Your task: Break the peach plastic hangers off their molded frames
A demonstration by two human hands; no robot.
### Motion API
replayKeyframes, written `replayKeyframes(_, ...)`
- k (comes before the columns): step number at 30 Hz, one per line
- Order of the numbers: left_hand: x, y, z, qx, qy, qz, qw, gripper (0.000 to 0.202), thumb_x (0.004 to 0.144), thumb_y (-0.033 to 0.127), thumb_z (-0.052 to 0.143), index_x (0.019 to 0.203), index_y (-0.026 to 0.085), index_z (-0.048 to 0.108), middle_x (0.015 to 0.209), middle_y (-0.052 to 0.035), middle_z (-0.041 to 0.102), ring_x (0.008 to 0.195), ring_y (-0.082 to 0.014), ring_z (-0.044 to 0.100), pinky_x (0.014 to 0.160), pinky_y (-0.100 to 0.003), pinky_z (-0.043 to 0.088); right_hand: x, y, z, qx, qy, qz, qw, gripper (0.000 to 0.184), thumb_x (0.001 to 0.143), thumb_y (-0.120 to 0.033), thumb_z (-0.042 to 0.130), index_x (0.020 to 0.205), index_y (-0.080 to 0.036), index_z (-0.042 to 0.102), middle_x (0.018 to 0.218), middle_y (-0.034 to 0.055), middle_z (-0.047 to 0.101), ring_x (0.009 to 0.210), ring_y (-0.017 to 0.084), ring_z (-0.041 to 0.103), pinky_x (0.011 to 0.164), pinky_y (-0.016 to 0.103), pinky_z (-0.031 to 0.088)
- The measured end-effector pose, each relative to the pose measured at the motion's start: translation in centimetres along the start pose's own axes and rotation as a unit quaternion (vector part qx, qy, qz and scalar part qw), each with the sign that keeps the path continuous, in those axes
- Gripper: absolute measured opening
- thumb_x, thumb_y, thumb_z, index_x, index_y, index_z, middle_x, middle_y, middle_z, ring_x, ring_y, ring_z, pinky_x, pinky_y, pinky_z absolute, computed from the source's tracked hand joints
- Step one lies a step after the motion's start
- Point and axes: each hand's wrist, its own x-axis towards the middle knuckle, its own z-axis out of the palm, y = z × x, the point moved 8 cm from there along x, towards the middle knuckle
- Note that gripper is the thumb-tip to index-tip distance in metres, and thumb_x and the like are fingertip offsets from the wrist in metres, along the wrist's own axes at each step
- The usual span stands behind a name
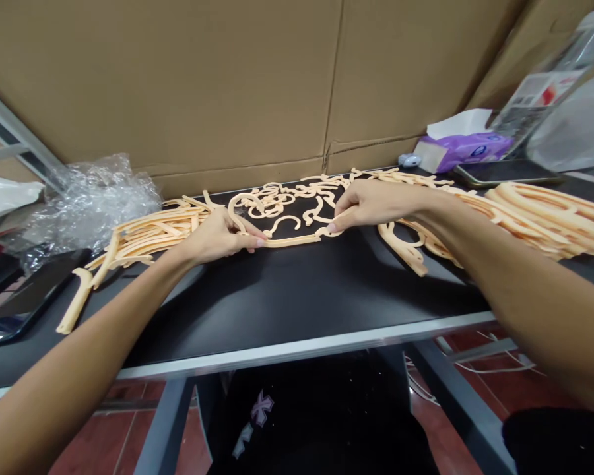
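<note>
Bar (293, 242) spanned the gap between the hands. Left hand (222, 237) pinched its left end; right hand (359, 206) pinched a curl (321, 231) at its right end, joined or not unclear. Hooks (309, 217) lay just beyond the bar, strips (151, 237) left of it. Risk, I judged: uneven pressure could twist it loose.

Brown cardboard (202, 86) rises like a wall in front of me, creased near its foot, behind a black-topped table (277, 297). A pale metal strip (307, 346) edges it; grey legs (165, 425) stand over red floor tiles (138, 439) and loose white cables (497, 371). Soft shadows lie across the tabletop.
</note>
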Motion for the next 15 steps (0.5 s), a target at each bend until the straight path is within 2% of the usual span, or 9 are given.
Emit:
replayKeyframes(4, 0.07, -0.24, -0.03, -0.005, -0.001, 0.009, 1.0, 0.029, 0.077, 0.033, 0.081, 0.088, 0.007, 0.088, 0.064, -0.0086, 0.074, 0.047, -0.009, 0.048, 0.046, -0.023, 0.035, 0.09, 0.14, 0.09, -0.01, -0.003, 0.005, 1.0, 0.04, 0.076, -0.058, 0.074, 0.071, -0.019, 0.076, 0.065, 0.0019, 0.06, 0.067, 0.016, 0.05, 0.065, 0.032, 0.035)
replayKeyframes(15, 0.38, -0.73, -0.08, -0.007, -0.013, -0.025, 1.0, 0.033, 0.076, 0.034, 0.084, 0.098, 0.011, 0.089, 0.068, -0.0084, 0.074, 0.049, -0.0114, 0.05, 0.048, -0.025, 0.038, 0.81, 0.76, 0.22, -0.034, -0.002, -0.002, 0.999, 0.049, 0.076, -0.068, 0.075, 0.086, -0.021, 0.087, 0.083, 0.0064, 0.079, 0.079, 0.024, 0.068, 0.069, 0.035, 0.046)
